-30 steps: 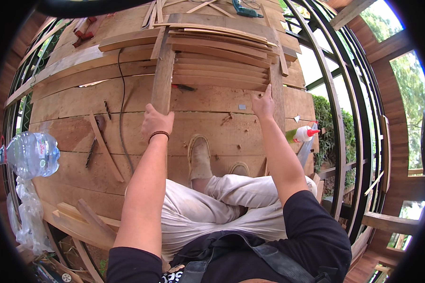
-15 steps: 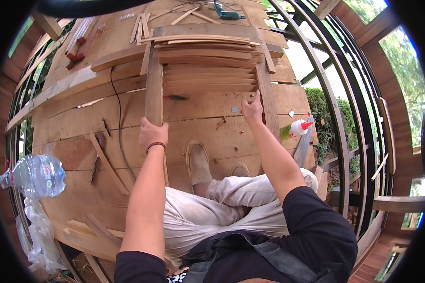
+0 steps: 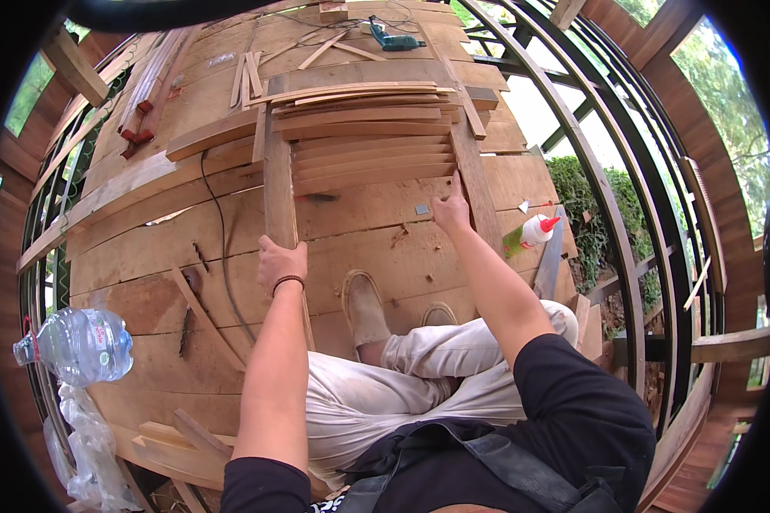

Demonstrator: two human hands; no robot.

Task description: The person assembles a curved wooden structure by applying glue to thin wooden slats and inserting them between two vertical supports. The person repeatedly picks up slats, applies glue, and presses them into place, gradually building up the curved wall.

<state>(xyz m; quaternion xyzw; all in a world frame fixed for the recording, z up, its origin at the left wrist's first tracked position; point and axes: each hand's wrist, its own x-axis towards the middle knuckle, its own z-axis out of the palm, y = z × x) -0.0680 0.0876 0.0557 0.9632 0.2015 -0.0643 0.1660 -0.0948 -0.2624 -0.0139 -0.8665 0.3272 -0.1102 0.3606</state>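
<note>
A louvred wooden frame lies flat before me, with several slats (image 3: 372, 160) set between its left rail (image 3: 277, 184) and right rail (image 3: 477, 184). My left hand (image 3: 281, 262) is wrapped round the near part of the left rail. Beside the inner edge of the right rail is my right hand (image 3: 450, 210). One digit points up to the right end of the nearest slat, while the other fingers are curled in. What those curled fingers hold, if anything, is hidden. Loose strips (image 3: 359, 92) rest across the far part of the frame.
A white glue bottle with a red tip (image 3: 536, 229) lies right of the frame, near a saw blade (image 3: 551, 254). A green power drill (image 3: 393, 36) sits at the far end. At left are a black cord (image 3: 224, 248) and a large clear water bottle (image 3: 81, 346).
The view has shifted slightly, so the scene sits a little lower. My left hand keeps its grip on the rail. My right hand stays at the slat's right end, its digit still pointing up.
</note>
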